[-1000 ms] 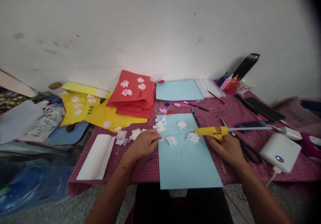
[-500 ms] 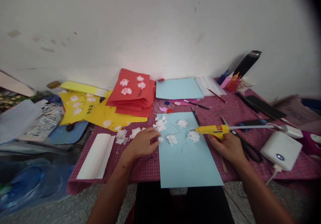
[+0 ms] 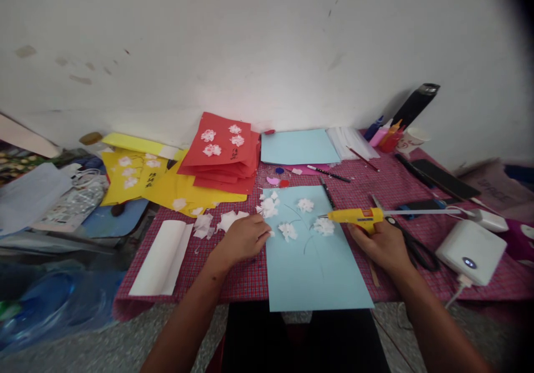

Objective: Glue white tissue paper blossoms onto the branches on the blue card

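A light blue sheet (image 3: 317,273) lies on the red checked cloth in front of me, with thin drawn stems and white paper flowers (image 3: 287,231) stuck near its top. My right hand (image 3: 381,245) grips a yellow glue gun (image 3: 356,216), its nozzle pointing left at a white flower (image 3: 324,226). My left hand (image 3: 244,238) rests at the sheet's left edge, fingertips closed on a small white paper piece (image 3: 271,232). More white paper bits (image 3: 217,221) lie just left of that hand.
Red sheets (image 3: 221,156) and yellow sheets (image 3: 137,178) with white flowers are stacked at the back left. Another blue sheet (image 3: 298,146), pens, glue bottles (image 3: 386,133), black scissors (image 3: 411,245) and a white power bank (image 3: 471,250) lie right. A white rolled paper (image 3: 161,259) lies left.
The view has drifted slightly. My left hand's fingers shifted a little around the small white paper piece at the sheet's edge. The right hand and glue gun hold nearly the same place.
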A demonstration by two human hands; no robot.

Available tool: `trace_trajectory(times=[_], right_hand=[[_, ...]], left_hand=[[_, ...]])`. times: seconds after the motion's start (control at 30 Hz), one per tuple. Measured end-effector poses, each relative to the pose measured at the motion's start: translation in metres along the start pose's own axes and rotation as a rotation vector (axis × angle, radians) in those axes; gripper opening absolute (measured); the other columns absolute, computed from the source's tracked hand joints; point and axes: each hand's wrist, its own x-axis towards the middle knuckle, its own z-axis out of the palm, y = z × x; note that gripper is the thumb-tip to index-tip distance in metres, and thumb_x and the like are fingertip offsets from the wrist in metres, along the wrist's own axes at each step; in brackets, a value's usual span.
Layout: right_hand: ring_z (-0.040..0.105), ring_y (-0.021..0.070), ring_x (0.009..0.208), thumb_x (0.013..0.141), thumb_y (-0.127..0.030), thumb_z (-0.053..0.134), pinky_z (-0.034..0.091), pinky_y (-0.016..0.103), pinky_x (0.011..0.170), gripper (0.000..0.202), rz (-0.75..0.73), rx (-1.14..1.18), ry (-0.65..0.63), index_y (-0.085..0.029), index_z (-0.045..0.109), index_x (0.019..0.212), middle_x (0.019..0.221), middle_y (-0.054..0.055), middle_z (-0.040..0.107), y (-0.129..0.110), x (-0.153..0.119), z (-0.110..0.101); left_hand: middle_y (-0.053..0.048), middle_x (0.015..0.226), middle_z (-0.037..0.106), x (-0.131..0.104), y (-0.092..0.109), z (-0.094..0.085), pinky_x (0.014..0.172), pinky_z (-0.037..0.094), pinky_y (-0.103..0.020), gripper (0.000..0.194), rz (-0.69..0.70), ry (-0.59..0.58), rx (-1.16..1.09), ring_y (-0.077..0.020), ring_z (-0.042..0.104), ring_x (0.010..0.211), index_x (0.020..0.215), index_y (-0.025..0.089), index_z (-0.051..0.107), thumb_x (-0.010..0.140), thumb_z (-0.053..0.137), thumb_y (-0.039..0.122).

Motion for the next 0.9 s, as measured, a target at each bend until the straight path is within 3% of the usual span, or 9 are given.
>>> trace_trajectory(times=[0.4, 0.63, 0.9], right_hand=[[0.065, 0.0244, 0.059, 0.082, -0.053, 0.054, 0.041, 0.031, 0.052, 0.037, -0.007, -0.054, -0.007, -0.019, 0.067, 0.073, 0.064, 0.007, 0.068, 0.0003, 0.0006, -0.0002], [0.067, 0.0241, 0.063, 0.082, -0.051, 0.057, 0.044, 0.031, 0.057, 0.036, -0.008, -0.02, 0.003, -0.019, 0.068, 0.073, 0.069, 0.007, 0.07, -0.003, 0.0004, -0.0022], [0.066, 0.0245, 0.062, 0.082, -0.051, 0.057, 0.043, 0.031, 0.057, 0.035, -0.006, -0.011, -0.001, -0.019, 0.067, 0.072, 0.067, 0.007, 0.069, -0.0021, 0.0005, -0.0019]], left_hand=[[-0.006, 0.085, 0.061, 0.0043, 0.003, 0.0048, 0.077, 0.046, -0.033, 0.019, 0.048, 0.027, 0.113, -0.0191, 0.056, 0.082, 0.084, 0.02, 0.063, 0.092, 0.046, 0.017], [-0.006, 0.09, 0.062, -0.0009, 0.0053, -0.0029, 0.079, 0.045, -0.034, 0.016, 0.109, 0.008, 0.082, -0.0199, 0.058, 0.087, 0.085, 0.02, 0.063, 0.089, 0.048, 0.02], [-0.005, 0.087, 0.061, 0.0019, 0.0051, 0.0045, 0.077, 0.044, -0.032, 0.025, 0.093, 0.024, 0.064, -0.0184, 0.057, 0.084, 0.083, 0.02, 0.062, 0.096, 0.042, 0.024]])
